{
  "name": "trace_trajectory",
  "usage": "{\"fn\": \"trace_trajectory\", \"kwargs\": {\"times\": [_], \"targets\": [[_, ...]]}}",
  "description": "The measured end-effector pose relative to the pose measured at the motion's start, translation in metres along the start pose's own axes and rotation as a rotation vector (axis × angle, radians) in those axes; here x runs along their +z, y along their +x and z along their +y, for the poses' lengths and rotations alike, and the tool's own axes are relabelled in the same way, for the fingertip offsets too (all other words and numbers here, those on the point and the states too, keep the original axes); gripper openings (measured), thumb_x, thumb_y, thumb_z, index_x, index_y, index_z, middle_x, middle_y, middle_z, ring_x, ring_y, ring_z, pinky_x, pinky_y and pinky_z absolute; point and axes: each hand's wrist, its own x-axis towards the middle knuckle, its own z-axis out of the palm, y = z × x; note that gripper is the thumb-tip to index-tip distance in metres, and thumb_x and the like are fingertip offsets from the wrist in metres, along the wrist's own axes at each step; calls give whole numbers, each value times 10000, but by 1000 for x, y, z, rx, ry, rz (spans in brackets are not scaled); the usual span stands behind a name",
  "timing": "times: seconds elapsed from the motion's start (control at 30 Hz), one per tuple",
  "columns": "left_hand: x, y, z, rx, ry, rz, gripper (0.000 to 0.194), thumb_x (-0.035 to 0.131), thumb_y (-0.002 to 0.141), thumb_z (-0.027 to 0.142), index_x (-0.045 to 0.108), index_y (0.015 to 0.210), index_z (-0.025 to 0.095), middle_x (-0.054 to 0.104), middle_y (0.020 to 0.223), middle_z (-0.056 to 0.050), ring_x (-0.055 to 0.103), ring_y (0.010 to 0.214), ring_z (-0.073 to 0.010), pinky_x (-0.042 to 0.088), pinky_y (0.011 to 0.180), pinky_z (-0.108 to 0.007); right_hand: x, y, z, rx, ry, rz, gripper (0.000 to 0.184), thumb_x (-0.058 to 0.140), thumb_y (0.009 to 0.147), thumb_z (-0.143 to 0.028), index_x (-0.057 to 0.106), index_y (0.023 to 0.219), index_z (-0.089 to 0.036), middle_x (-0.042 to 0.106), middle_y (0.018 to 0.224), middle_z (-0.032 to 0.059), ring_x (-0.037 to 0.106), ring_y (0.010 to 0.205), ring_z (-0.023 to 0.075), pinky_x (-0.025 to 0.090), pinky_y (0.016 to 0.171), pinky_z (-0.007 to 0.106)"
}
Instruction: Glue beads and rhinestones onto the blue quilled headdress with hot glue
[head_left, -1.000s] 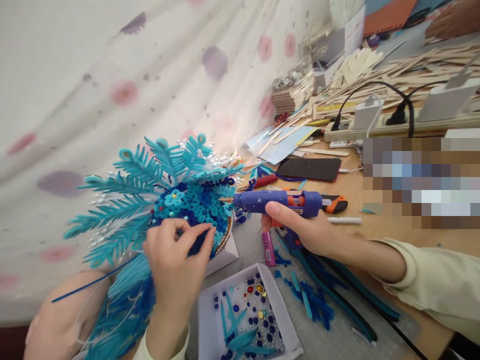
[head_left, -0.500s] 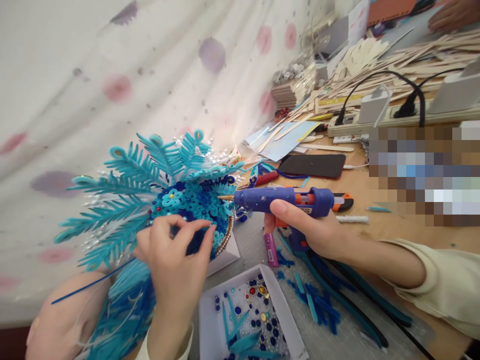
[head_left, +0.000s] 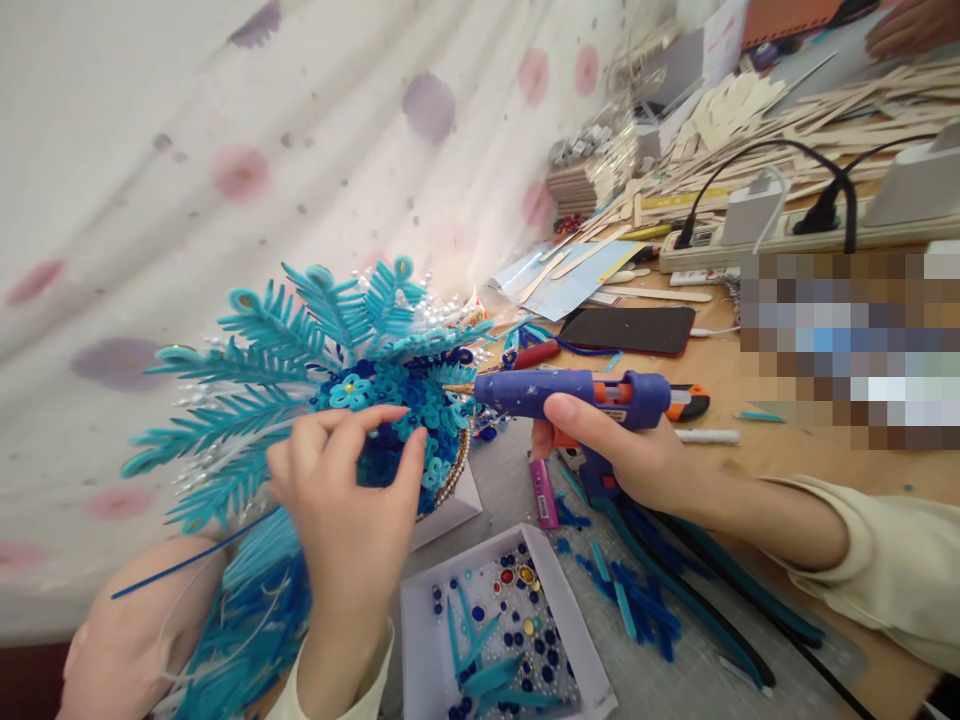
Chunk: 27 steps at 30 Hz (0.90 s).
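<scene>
Near the middle, count one glue gun (head_left: 574,395), one blue headpiece (head_left: 416,400), one utility knife (head_left: 691,402) and one pink packet (head_left: 544,493). At the lower middle, count one open box (head_left: 421,655), with two long tool handles (head_left: 679,585) toward the lower right. Toward the upper right, count one power strip (head_left: 799,240), two white chargers (head_left: 750,213), two black plugs (head_left: 819,215) and one phone (head_left: 630,330).

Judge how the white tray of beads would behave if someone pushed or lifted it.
The white tray would probably slide rather than tip, since it looks low and broad-based. Its thin, card-like walls may flex if squeezed. The round beads inside look loose, so they would likely roll with a jolt or tilt.
</scene>
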Motion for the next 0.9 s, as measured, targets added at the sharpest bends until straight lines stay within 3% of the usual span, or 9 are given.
{"fn": "trace_trajectory", "kwargs": {"times": [0.23,0.73,0.9], "targets": [[12,-2,-7,12,73,-56,166,779,798,314,732,951,271,614,929,-68,557,966,-342,412,860,-514,-2,-2,0,-3,-26,-26,596,551,887,-752,647,636,-220,680,653,28,629,631,184,469,604,312],[12,-3,-4,-61,55,-68,171,781,785,275,724,946,261,608,947,-71,555,1019,-358,408,907,-553,1,-2,3,7,-24,3,594,576,857,-771,667,633,-228,695,636,27,637,609,188,479,576,309],[-2,0,-5,-45,-9,25,205,703,878,376,716,1032,241,622,977,-83,588,1026,-326,411,952,-536,0,-1,1,-9,-51,-9,587,573,868,-758,673,635,-229,698,627,31,627,581,184,472,533,303]]}}
